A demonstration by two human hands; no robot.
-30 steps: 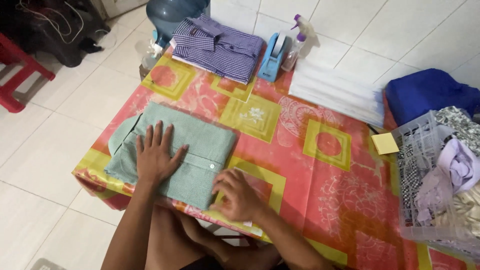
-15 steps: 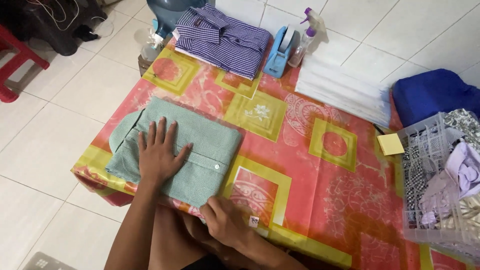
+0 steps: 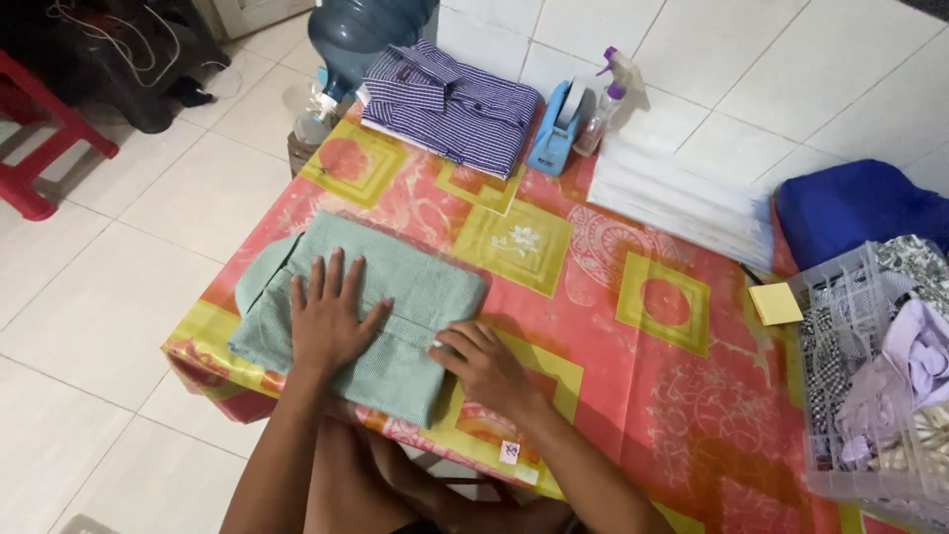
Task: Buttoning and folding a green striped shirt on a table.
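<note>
your left hand (image 3: 326, 321) lies spread flat on the folded green shirt (image 3: 371, 307), right hand (image 3: 484, 364) fingers pressing its edge on the counter (image 3: 593, 326); smoothing step, square that fold.

floor: white tiles (image 3: 148, 208) | red stool (image 3: 44, 148) far left | light: even

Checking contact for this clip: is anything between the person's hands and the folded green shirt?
Nothing visible. The left hand lies flat on the folded green shirt, and the right hand touches its right edge, fingertips at the button strip.
</note>
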